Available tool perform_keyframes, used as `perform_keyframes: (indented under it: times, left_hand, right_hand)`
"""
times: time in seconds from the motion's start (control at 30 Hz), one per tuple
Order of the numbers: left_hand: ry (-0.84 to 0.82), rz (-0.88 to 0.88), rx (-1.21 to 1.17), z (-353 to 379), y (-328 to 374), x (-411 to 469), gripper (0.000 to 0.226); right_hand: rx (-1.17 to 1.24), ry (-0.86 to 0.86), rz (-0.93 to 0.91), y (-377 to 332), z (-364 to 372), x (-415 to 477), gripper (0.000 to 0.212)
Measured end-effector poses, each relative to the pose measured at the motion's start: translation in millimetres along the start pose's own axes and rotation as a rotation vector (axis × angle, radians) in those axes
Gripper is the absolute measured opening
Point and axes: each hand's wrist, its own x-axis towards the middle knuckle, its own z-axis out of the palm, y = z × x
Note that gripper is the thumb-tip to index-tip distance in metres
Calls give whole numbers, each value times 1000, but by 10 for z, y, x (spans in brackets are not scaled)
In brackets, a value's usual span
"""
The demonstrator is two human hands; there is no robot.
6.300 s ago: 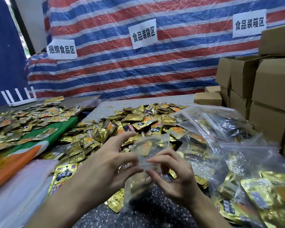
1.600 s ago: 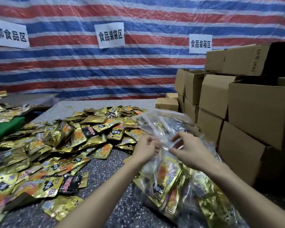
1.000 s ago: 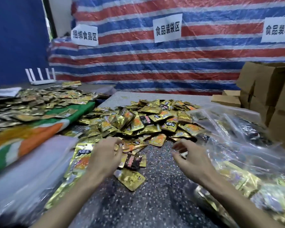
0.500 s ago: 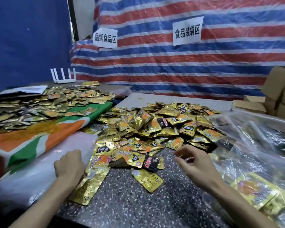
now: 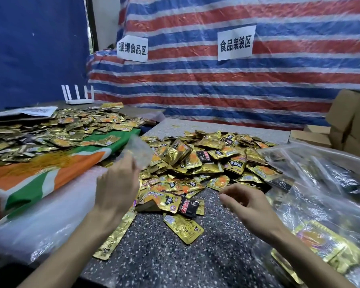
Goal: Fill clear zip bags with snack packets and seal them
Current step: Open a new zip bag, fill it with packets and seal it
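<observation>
Whereas half a second earlier the left grip [image 5: 116, 183] was lowered against the pale plastic heap [image 5: 50, 221] at the left edge of the worktop [image 5: 164, 256], it is now raised. An empty clear zip bag [image 5: 138, 151] is pinched at its fingertips, beside the pile of snack packets [image 5: 206, 159]. The right grip [image 5: 247, 206] is held much as before, loosely curled above the worktop, with nothing grasped. Filled bags [image 5: 320, 183] are heaped at the right.

On the striped tarp [image 5: 216, 84], the left sign [image 5: 132, 48] is reading 捆绑食品区 and the centre sign [image 5: 235, 43] 食品装袋区. Print on the snack packets [image 5: 195, 159] is showing too blurred to read.
</observation>
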Motion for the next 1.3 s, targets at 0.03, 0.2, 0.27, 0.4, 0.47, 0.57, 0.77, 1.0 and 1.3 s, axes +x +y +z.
perform_keyframes:
  times: [0.03,0.2,0.27,0.4,0.47,0.57,0.77,1.0,1.3]
  left_hand:
    - [17,100,-67,-26,130,-10,6]
    - [-78,702,-254,35,636,-246,16]
    - [-112,848,-255,135,724,-381,23]
    - [-170,875,-347,260,745,-572,27]
    - [-261,788,-382,255,736,-613,24]
    - [-566,467,-586,171,777,-659,37]
    - [-650,-27,-751,140,1067,-656,47]
    - [-698,-137,-846,161,1084,-656,43]
    - [-739,-339,-1183,222,1050,-661,31]
  right_hand:
    - [116,-23,42,-31,-1,-2,24]
    - [600,-123,271,-195,-36,5,52]
    - [616,-155,247,-197,-85,-29,54]
    - [458,-183,196,-195,-177,-147,39]
    - [405,-209,207,-180,-218,-189,21]
    - [314,-218,209,-149,-265,-238,12]
    - [146,-278,160,-281,-172,-358,33]
    - [52,-290,194,-384,-335,-446,23]
    - [114,-213,225,-331,-504,-563,35]
